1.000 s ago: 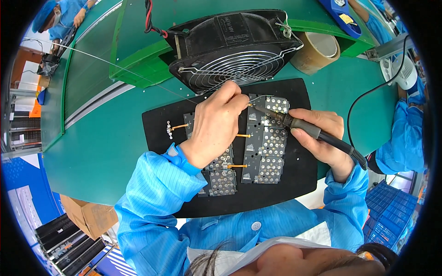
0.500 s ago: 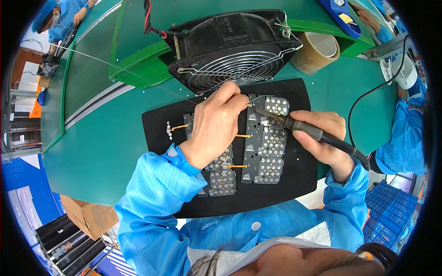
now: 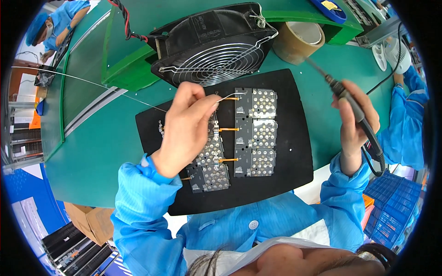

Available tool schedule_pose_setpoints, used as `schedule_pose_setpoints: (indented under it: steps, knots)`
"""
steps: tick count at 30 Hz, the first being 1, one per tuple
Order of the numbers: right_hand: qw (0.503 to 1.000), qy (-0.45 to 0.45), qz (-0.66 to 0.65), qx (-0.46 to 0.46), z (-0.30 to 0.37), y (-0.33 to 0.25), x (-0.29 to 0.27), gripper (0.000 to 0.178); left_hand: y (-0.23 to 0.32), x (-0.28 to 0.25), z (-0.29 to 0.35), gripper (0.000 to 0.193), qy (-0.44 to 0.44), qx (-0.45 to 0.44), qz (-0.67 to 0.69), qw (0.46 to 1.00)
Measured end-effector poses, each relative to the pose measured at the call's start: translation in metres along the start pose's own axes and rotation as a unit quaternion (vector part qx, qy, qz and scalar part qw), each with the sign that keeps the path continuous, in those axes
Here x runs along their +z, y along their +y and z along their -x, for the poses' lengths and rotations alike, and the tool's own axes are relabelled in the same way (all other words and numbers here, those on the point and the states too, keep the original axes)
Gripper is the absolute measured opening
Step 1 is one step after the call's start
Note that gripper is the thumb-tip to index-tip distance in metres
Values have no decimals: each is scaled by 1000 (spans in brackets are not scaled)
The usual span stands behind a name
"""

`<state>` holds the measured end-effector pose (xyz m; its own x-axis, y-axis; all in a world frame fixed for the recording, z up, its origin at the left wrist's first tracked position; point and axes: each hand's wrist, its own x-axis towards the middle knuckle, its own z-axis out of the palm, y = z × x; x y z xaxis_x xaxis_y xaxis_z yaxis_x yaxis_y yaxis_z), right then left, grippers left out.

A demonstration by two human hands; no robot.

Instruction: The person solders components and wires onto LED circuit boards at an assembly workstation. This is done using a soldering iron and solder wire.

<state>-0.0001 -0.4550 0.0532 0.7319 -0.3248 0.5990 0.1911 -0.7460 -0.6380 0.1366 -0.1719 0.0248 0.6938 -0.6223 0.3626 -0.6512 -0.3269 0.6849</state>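
Note:
My left hand (image 3: 184,129) is closed in a pinch on a thin silvery solder wire (image 3: 232,95). The wire's free end reaches over the top board of the right column of dark circuit boards (image 3: 243,133). Each of these boards carries rows of round pale components. A second column of boards (image 3: 214,178) lies partly under my left hand. Short orange strips (image 3: 229,129) with small metal clips run between the columns. Held up off the mat at the right, a soldering iron (image 3: 340,88) is gripped in my right hand (image 3: 357,115), its blurred tip pointing up-left.
The boards lie on a black mat (image 3: 294,152) on a green table (image 3: 92,170). Behind it stand a black fan (image 3: 214,55) with a wire guard and a roll of tan tape (image 3: 294,48). Blue crates (image 3: 391,207) are at lower right; other people work at both sides.
The soldering iron has lifted away from the top right board and swung right. My left hand has drawn slightly left, still pinching the wire. The whole view has shifted a little.

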Motion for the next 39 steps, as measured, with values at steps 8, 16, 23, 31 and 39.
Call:
schedule_pose_setpoints:
  steps: [8,16,23,31,39]
  knots:
    - [983,-22,147,-106,-17,31,13,34,19,-27,24,11,22,-79,-15,997]
    - [979,-143,16,-143,12,-17,15,33,26,-18,43,17,65,19,-87,994]
    - [966,-216,-61,-128,20,-32,36,25,36,-14,40,20,54,62,-153,985]
    - [976,-199,-84,-38,7,-26,40,21,24,-7,19,18,101,92,-180,974]
    - [977,-201,-71,-34,4,-22,52,22,15,0,10,18,101,112,-185,971]
